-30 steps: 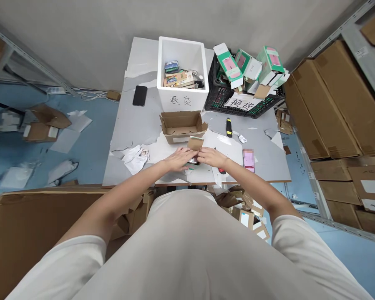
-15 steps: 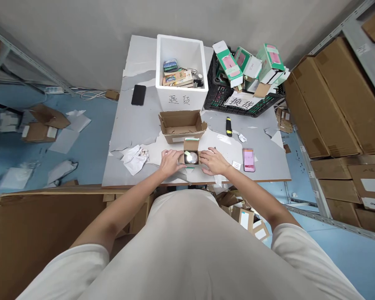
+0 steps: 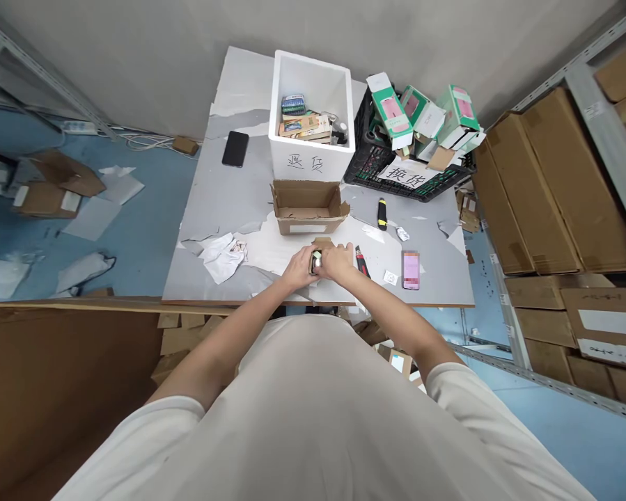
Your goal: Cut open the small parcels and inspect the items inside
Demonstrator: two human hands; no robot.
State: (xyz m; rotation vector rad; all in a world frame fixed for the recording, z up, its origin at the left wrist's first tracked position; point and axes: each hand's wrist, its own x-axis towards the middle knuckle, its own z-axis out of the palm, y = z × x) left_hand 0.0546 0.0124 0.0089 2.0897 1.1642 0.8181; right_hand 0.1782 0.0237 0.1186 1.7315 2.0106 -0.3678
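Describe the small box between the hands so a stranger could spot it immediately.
On the grey table, find the open brown carton in front of the white bin. Nearer the person, between left hand and right hand, is the small box. Unlike the carton, it is much smaller, with a shiny object showing inside.

Grey table, on it foam bin, black crate, open carton, crumpled paper, black phone, lit phone, red cutter

White box wall reads 退货, handwritten. Paper sign on black crate reads 换货, also handwritten. Carton label at right carries handwriting, too small to read.
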